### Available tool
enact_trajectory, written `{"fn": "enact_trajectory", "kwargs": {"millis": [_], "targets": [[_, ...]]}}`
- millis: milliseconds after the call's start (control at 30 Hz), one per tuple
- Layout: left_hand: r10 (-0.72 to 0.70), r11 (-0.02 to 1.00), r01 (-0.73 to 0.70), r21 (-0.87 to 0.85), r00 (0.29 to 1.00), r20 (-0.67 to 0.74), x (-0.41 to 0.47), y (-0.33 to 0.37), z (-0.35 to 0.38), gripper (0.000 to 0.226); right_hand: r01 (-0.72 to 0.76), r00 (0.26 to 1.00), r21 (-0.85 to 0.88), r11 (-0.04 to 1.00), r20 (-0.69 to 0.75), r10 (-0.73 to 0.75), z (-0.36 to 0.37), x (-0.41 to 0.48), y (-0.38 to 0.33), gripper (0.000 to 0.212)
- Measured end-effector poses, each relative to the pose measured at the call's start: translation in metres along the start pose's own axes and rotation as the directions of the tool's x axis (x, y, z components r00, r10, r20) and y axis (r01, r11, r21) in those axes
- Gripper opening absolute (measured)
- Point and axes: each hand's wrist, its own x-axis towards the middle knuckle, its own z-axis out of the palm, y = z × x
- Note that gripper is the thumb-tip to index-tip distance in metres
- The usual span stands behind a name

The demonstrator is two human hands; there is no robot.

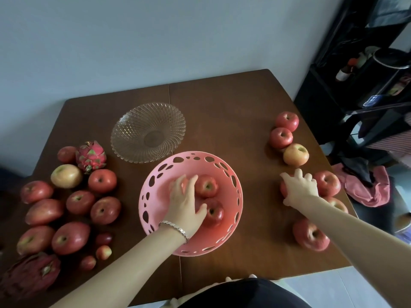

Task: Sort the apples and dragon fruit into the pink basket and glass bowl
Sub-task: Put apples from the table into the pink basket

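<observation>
Left hand (pixel 184 201) rests inside the pink basket (pixel 233 172), fingers spread over its apples (pixel 208 186); right hand (pixel 300 187) grips an apple (pixel 283 189) near the table's right edge; the glass bowl (pixel 148 132) sits behind the basket

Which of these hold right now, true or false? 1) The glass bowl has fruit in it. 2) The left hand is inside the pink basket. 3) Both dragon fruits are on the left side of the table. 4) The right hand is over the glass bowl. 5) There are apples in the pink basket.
1) False. The glass bowl is empty.
2) True. The left hand is down in the pink basket, among its apples.
3) True. One dragon fruit sits near the bowl, the other dragon fruit at the near left corner.
4) False. The right hand rests on an apple at the right side.
5) True. At least two apples show there.
</observation>
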Motion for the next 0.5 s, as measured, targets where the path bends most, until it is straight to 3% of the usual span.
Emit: {"fn": "enact_trajectory", "kwargs": {"millis": [67,167,233,267,333,400,467,500], "targets": [[0.079,0.996,-0.078,-0.049,0.997,0.005,-0.004,0.011,-0.002,0.069,-0.031,0.999,0.312,0.950,0.007,0.031,-0.014,-0.011,-0.002,0.076],[0.231,0.963,-0.218,-0.159,0.971,0.065,-0.012,0.032,-0.004,0.076,-0.047,0.997,0.784,0.620,0.074,-0.018,-0.046,-0.039,-0.016,0.063],[0.326,0.933,-0.298,-0.202,0.937,0.123,-0.018,0.047,-0.001,0.085,-0.065,0.975,0.900,0.431,0.150,-0.165,-0.064,-0.062,-0.032,0.053],[0.363,0.920,-0.332,-0.208,0.922,0.135,-0.021,0.055,0.002,0.088,-0.063,0.959,0.918,0.392,0.164,-0.229,-0.070,-0.074,-0.039,0.049],[0.362,0.914,-0.331,-0.234,0.926,0.104,-0.023,0.067,0.007,0.089,-0.041,0.926,0.915,0.401,0.185,-0.328,-0.074,-0.091,-0.050,0.055],[0.292,0.922,-0.270,-0.277,0.956,0.039,-0.022,0.071,0.010,0.074,0.013,0.865,0.883,0.468,0.225,-0.449,-0.077,-0.100,-0.050,0.065],[0.161,0.925,-0.136,-0.355,0.986,0.042,-0.020,0.069,0.012,0.055,0.092,0.804,0.853,0.514,0.240,-0.543,-0.080,-0.098,-0.034,0.054],[0.081,0.909,-0.039,-0.415,0.993,0.086,-0.020,0.066,0.012,0.049,0.176,0.817,0.792,0.584,0.213,-0.535,-0.078,-0.093,-0.023,0.047]]}}
